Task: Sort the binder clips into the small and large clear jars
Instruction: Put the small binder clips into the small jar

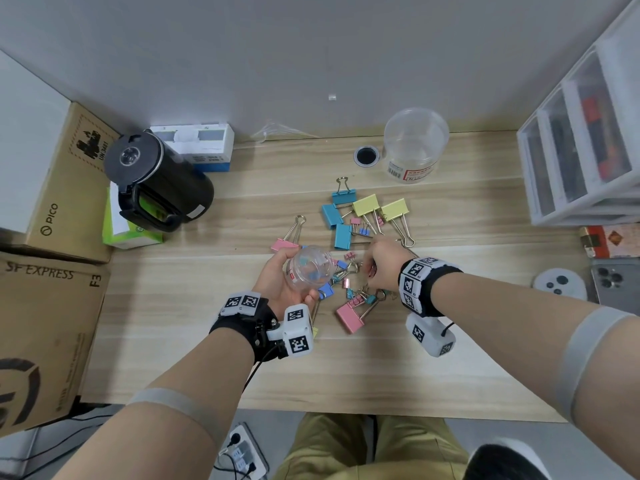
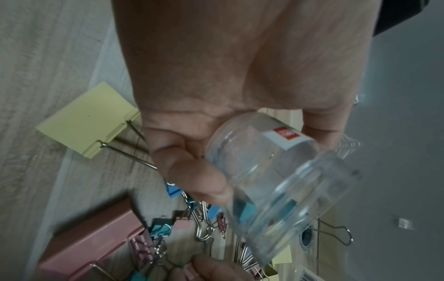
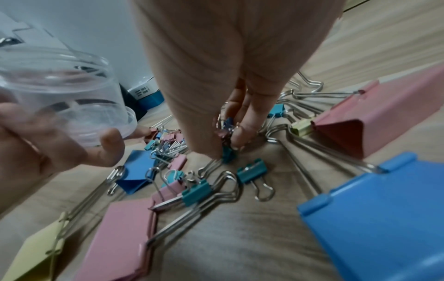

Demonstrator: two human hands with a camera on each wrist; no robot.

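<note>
My left hand (image 1: 282,284) grips the small clear jar (image 1: 309,269) (image 2: 276,175) (image 3: 60,91), tilted above the table with its mouth toward the clip pile; a few small clips show through its wall. My right hand (image 1: 377,265) reaches down into the pile, its fingertips (image 3: 236,131) pinching small binder clips (image 3: 227,129), blue and pink, with a teal one below. The large clear jar (image 1: 414,143) stands upright at the back. Large blue, yellow and pink clips (image 1: 363,206) lie mixed with small ones (image 3: 252,170) on the wooden table.
A black kettle (image 1: 156,178) and cardboard boxes (image 1: 52,237) stand at the left. A clear drawer unit (image 1: 585,147) sits at the right, with a phone (image 1: 616,282) below it. A cable hole (image 1: 366,156) lies beside the large jar.
</note>
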